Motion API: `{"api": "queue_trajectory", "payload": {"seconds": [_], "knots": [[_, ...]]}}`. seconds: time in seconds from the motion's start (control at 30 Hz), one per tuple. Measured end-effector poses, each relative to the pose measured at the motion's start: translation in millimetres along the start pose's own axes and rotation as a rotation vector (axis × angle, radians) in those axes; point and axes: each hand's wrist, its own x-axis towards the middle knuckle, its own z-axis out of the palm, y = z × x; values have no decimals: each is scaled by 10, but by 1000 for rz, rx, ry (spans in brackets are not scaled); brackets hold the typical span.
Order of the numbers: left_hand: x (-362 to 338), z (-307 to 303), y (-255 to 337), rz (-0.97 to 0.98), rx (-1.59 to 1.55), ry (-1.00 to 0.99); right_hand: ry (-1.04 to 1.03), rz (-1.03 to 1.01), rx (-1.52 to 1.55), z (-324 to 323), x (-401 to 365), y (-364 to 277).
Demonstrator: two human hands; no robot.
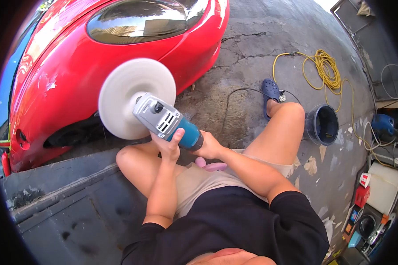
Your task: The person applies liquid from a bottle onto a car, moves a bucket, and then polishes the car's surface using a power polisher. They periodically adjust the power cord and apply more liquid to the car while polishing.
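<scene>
Both my hands are wrapped around a teal and grey power polisher [167, 119]. My left hand [169, 145] is closed beneath its body just behind the grey head, thumb up along the side. Farther back, my right hand [209, 146] grips the dark rear end of the handle. A large round white pad [137, 81] sits on the front of the tool, its surface smooth and smeared as if spinning. In this view the pad overlaps the lower side of a glossy red car [75, 75], below the dark headlight [137, 22].
On the right, a dark bucket [321, 125] stands near a coiled yellow cord [326, 73]. A black cable [243, 89] runs over the concrete by my blue clog [270, 92]. A grey metal panel [84, 203] lies at left. Something pink [214, 166] rests in my lap. Assorted items crowd the right edge.
</scene>
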Motion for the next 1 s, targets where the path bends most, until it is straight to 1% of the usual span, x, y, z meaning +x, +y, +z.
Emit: {"api": "queue_trajectory", "payload": {"seconds": [0.03,0.13,0.17,0.2,0.23,0.27,0.3,0.37,0.5,0.6,0.7,0.8,0.9,0.93,1.0], "knots": [[8,20,30,32,19,20,-4,28,4,1,25,-36],[14,17,98,23,6,5,-12,95,-4,-1,17,-27],[-3,29,128,-18,-42,22,-37,105,-14,12,28,-8],[-1,53,113,12,-53,70,-42,118,-19,13,33,20],[-10,42,143,-11,-38,66,-9,133,-40,43,32,38],[-24,-13,86,-45,-14,55,-43,159,-55,16,49,36],[-13,9,113,-17,-62,72,-59,148,-21,9,59,-16],[4,-7,127,20,-80,88,-100,173,-65,2,81,-120],[29,-62,145,5,-85,60,-117,187,-40,55,72,-101],[30,-18,222,6,-115,62,-84,135,-14,94,68,-39],[36,28,199,-10,-109,95,-117,211,-65,81,77,-49],[136,16,160,-22,-75,95,-147,303,-43,80,148,-88],[160,-41,148,28,-12,131,-188,258,-110,59,309,-92],[160,-62,173,41,3,139,-183,211,-105,88,354,-89],[146,-94,224,76,5,220,-173,119,-98,177,410,-87]]}}
